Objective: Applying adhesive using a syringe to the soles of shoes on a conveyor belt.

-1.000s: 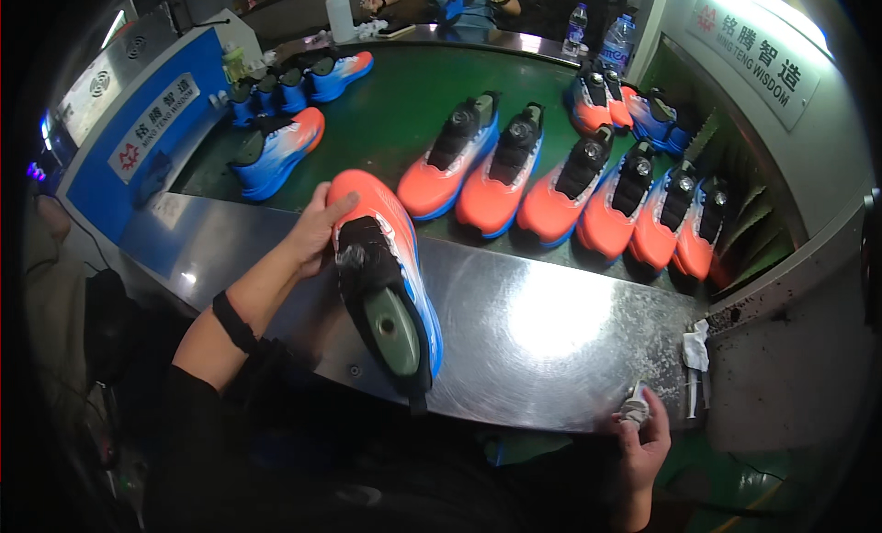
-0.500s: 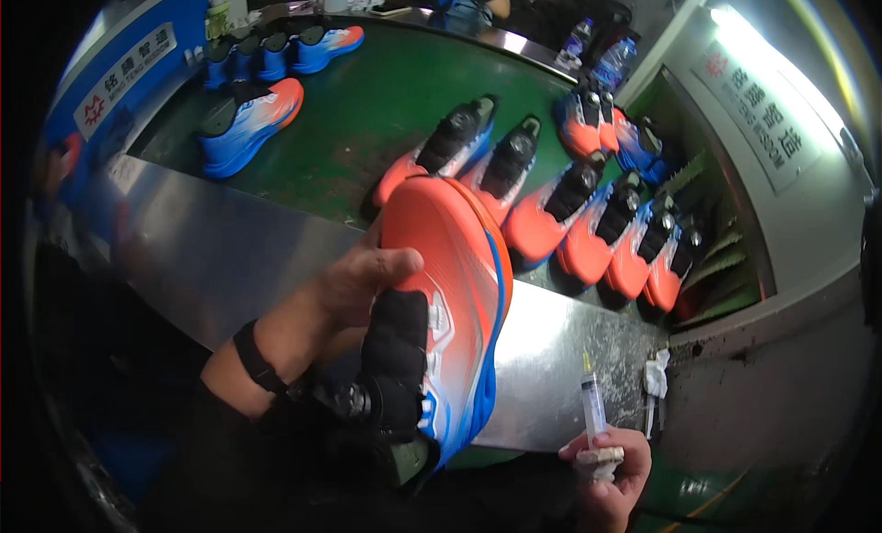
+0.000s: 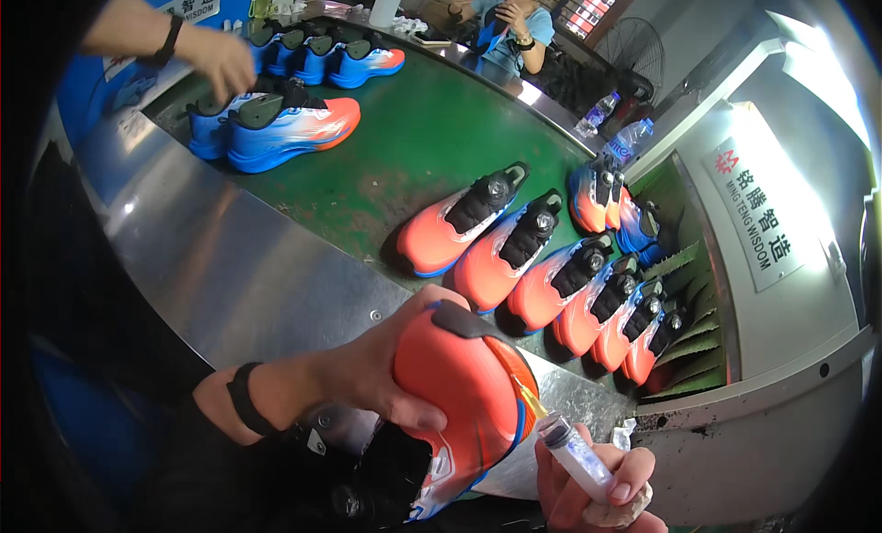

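Overhead, I see my left hand (image 3: 386,372) wrapped around the orange shoe (image 3: 459,395), held above the steel bench (image 3: 230,266); it looks light and soft on top, stiffer underneath, best held across its midsection. My right hand (image 3: 588,482) is closed around a slippery-looking small clear applicator (image 3: 574,450) at its edge.

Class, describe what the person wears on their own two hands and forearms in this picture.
Both hands are bare, no gloves. The left hand has a black band round the wrist, with the forearm uncovered. The right hand shows no ring or sleeve; its wrist is out of view.
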Tool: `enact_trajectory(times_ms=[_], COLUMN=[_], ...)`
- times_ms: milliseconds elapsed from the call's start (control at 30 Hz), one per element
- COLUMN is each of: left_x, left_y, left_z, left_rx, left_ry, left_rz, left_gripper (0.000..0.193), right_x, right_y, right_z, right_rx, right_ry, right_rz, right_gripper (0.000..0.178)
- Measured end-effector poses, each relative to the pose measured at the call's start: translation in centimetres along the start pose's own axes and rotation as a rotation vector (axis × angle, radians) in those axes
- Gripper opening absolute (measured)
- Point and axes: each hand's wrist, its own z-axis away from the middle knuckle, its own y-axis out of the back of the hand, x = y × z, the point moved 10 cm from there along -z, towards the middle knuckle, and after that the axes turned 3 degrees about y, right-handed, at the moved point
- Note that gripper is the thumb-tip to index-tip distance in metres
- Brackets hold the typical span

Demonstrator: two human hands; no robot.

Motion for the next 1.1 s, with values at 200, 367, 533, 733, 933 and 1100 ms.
enact_trajectory(times_ms=[200,367,533,733,933,1100], left_x=[-0.2,0.1,0.3,0.4,0.8,0.6], left_y=[-0.5,-0.5,-0.3,0.3,0.6,0.9], left_z=[0.6,0.9,1.0,1.0,0.9,0.6], left_rx=[-0.026,-0.031,-0.007,0.039,0.028,0.010], left_ry=[0.031,0.044,0.056,0.075,0.034,0.011], left_rz=[0.046,0.019,0.041,-0.017,0.025,0.054], left_gripper=[0.090,0.089,0.090,0.092,0.083,0.080], right_x=[0.4,0.6,0.7,0.4,0.4,0.9], right_y=[0.4,0.2,-0.2,0.1,1.2,1.7], right_z=[0.3,0.6,0.1,0.1,1.5,2.5], right_rx=[0.154,0.178,0.111,0.119,0.166,0.208], right_ry=[-0.115,-0.164,-0.201,-0.170,-0.178,-0.173], right_rz=[0.015,0.044,0.141,0.161,0.146,0.100], right_gripper=[0.065,0.064,0.065,0.063,0.062,0.055])
